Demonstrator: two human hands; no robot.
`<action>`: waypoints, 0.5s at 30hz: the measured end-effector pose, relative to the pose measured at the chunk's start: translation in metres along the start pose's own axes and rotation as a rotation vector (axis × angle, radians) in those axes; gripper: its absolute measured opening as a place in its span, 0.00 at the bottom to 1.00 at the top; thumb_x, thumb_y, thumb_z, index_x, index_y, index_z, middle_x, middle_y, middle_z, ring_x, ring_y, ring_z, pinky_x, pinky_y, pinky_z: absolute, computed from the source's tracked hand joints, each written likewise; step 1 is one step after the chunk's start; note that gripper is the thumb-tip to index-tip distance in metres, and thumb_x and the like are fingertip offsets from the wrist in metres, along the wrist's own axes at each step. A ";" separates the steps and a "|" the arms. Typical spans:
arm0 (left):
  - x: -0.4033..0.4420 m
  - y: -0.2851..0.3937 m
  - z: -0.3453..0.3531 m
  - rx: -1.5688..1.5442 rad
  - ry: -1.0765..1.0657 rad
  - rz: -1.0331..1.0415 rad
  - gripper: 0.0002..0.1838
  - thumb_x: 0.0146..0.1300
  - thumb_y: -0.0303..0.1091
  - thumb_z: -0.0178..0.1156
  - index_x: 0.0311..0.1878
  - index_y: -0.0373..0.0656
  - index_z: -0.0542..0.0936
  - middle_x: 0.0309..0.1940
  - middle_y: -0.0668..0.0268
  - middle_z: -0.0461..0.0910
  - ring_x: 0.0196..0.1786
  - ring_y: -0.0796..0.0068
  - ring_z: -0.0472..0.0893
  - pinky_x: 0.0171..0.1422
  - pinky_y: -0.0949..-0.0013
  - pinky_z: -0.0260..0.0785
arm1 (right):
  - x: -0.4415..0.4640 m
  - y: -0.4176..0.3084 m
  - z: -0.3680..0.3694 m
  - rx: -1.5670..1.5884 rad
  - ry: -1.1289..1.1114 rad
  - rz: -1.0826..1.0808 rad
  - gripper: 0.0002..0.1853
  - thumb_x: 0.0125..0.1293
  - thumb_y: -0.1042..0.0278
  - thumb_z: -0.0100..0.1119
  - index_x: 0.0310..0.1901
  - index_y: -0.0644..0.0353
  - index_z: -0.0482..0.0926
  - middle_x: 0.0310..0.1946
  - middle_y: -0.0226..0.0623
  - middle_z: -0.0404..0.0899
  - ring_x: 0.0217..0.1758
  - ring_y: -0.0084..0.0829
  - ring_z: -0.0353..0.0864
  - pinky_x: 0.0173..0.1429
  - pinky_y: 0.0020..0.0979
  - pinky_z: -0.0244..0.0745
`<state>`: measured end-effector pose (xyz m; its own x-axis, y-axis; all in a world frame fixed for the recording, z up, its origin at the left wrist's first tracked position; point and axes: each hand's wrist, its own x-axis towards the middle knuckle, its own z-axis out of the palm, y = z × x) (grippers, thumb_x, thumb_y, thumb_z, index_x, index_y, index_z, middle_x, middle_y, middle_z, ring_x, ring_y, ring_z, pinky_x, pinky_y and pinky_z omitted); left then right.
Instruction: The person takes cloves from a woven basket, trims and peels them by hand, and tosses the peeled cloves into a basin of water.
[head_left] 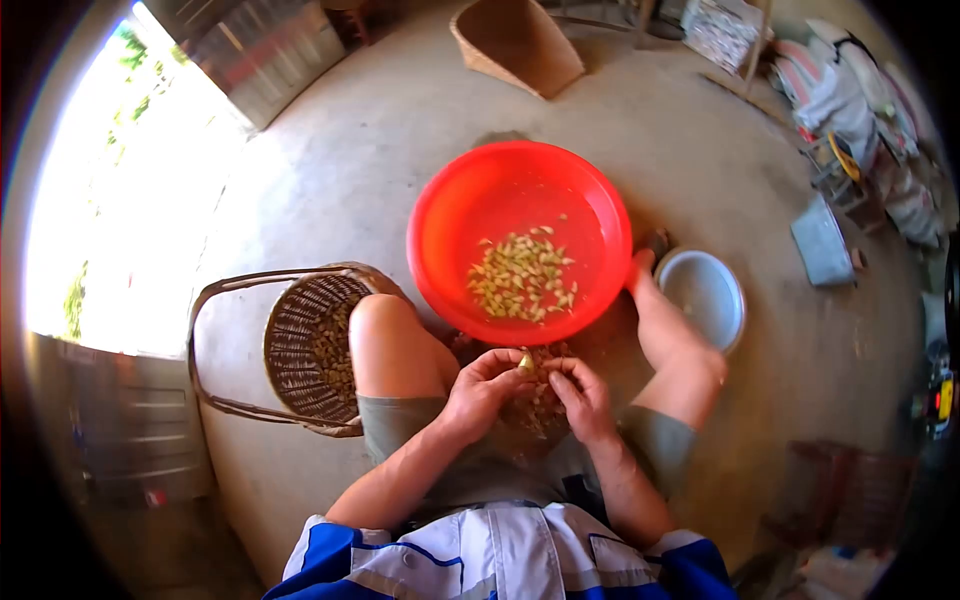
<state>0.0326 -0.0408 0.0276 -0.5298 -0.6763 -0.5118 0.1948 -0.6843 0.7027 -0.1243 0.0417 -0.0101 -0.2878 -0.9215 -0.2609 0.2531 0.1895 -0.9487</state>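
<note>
My left hand (482, 392) pinches a small yellow-green bulb (526, 363) between thumb and fingertips, just in front of the red basin. Close beside it, my right hand (582, 396) has its thumb and index finger pressed together; what is between them, if anything, is too small to make out. Many similar pale, pointed bulbs (522, 274) lie in the bottom of the wide red basin (432, 225). Below my hands, a heap of brownish peelings (537, 408) covers the floor between my legs, partly hidden by my hands.
At my left stands a handled wicker basket (285, 345) with brownish pieces inside. A pale round basin (712, 300) sits beyond my right leg. Farther off are a woven scoop basket (515, 50), a grey bucket (823, 243) and piled sacks (845, 100). A bright doorway opens at left.
</note>
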 end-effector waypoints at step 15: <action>0.019 -0.060 -0.014 0.135 -0.088 0.125 0.08 0.65 0.24 0.60 0.47 0.38 0.77 0.41 0.65 0.81 0.44 0.73 0.81 0.50 0.70 0.77 | 0.005 0.023 -0.007 0.377 0.004 0.207 0.05 0.65 0.71 0.59 0.42 0.60 0.77 0.32 0.26 0.78 0.31 0.15 0.71 0.35 0.19 0.67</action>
<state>0.0223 -0.0167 -0.0313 -0.5796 -0.7231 -0.3756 0.1539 -0.5498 0.8210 -0.1265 0.0433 -0.0342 -0.1993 -0.8755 -0.4402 0.6258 0.2319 -0.7447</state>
